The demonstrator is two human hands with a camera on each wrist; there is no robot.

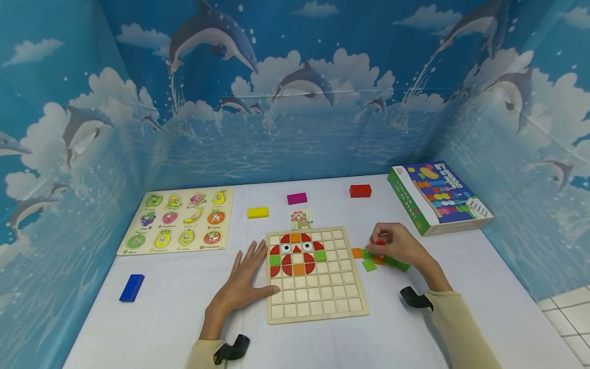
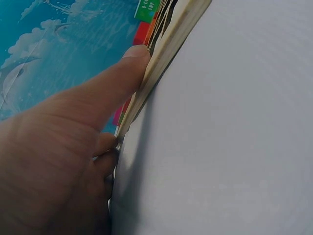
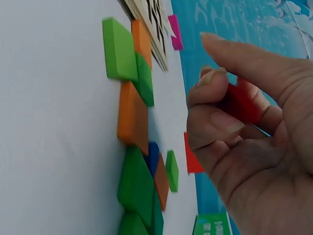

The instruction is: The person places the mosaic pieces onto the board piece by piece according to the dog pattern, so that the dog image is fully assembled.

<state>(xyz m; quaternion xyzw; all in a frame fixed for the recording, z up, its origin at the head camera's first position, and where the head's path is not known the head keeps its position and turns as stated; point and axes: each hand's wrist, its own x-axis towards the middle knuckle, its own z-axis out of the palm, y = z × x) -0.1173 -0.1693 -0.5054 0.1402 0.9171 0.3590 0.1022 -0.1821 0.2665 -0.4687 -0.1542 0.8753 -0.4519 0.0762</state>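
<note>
A wooden grid board [image 1: 318, 295] lies on the table, its upper left cells filled with red, orange, green and eye-patterned tiles. My left hand [image 1: 246, 279] rests along the board's left side, fingers extended, thumb [image 2: 128, 68] against the rim. To the right of the board, my right hand [image 1: 397, 245] is raised over a scatter of loose tiles. Its curled fingers hold a red tile [image 3: 242, 104], partly hidden by them. Below it lie green [image 1: 369, 265] and orange [image 3: 133, 117] tiles, some overlapping.
A small pattern card [image 1: 301, 219] touches the board's far edge. Behind are yellow [image 1: 258, 212], magenta [image 1: 297, 198] and red [image 1: 360, 191] blocks. A fruit picture board [image 1: 177, 220] and a blue block [image 1: 132, 288] lie left; a game box [image 1: 440, 197] sits at back right.
</note>
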